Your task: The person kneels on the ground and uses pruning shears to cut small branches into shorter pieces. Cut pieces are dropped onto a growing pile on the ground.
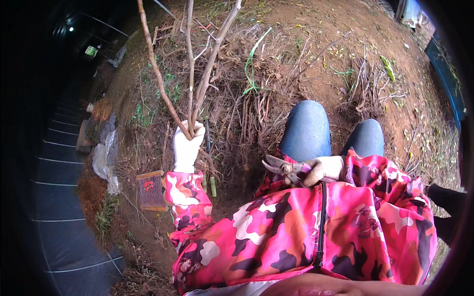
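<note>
My left hand (188, 146), in a white glove, is closed around the lower ends of several bare woody branches (191, 74). They fan upward, and their tops run out of the picture. In my right hand (324, 170), also gloved, is a pair of pruning shears (289, 168) held close to my lap. Their blades look parted and point left, with nothing seen between them. Below the branches lies a tangled heap of cut twigs and roots (251, 107) before my knees.
Green plastic twine (251, 63) trails over the heap. A smaller twig bundle (366, 88) lies on bare soil at right. A woven seat or crate (151, 190) stands left, near crumpled plastic sheeting (105, 159) and dark ground cloth (59, 236). A blue panel (444, 79) edges the far right.
</note>
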The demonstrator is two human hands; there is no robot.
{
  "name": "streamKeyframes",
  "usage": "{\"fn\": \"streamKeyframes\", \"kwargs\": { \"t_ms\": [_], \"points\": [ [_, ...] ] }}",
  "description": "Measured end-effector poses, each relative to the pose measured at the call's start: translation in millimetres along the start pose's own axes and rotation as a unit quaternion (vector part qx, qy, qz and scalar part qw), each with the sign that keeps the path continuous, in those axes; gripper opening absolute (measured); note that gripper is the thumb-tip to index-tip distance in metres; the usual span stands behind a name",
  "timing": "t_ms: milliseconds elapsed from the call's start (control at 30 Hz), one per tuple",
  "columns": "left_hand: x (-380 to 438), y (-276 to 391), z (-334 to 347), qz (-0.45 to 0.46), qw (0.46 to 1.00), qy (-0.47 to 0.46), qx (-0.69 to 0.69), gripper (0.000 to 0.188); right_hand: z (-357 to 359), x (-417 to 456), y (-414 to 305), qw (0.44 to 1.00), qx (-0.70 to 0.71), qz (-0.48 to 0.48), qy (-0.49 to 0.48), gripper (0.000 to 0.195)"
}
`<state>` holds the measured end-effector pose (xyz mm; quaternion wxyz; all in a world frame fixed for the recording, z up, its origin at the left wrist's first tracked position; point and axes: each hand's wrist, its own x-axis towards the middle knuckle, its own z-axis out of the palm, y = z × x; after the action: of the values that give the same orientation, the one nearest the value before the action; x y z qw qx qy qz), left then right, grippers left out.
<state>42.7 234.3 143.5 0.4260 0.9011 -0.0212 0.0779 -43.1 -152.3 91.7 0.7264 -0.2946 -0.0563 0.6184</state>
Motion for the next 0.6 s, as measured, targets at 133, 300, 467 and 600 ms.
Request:
{"fn": "streamKeyframes", "kwargs": {
  "t_ms": [133,300,467,600],
  "points": [
    [6,18,20,0.017,1.0,-0.017,-0.016,0.014,44,-4,-95,0.961,-0.097,-0.231,0.114,0.034],
    [-16,17,18,-0.039,0.999,0.004,0.013,0.027,59,43,-144,0.959,-0.168,-0.226,0.037,0.029],
    [-20,3,28,-0.06,0.998,0.009,-0.024,0.037,62,60,-179,0.944,-0.167,-0.275,0.075,0.022],
    [-25,15,18,-0.139,0.986,0.034,-0.085,0.028,61,101,-192,0.93,-0.172,-0.31,0.098,0.017]
  ]
}}
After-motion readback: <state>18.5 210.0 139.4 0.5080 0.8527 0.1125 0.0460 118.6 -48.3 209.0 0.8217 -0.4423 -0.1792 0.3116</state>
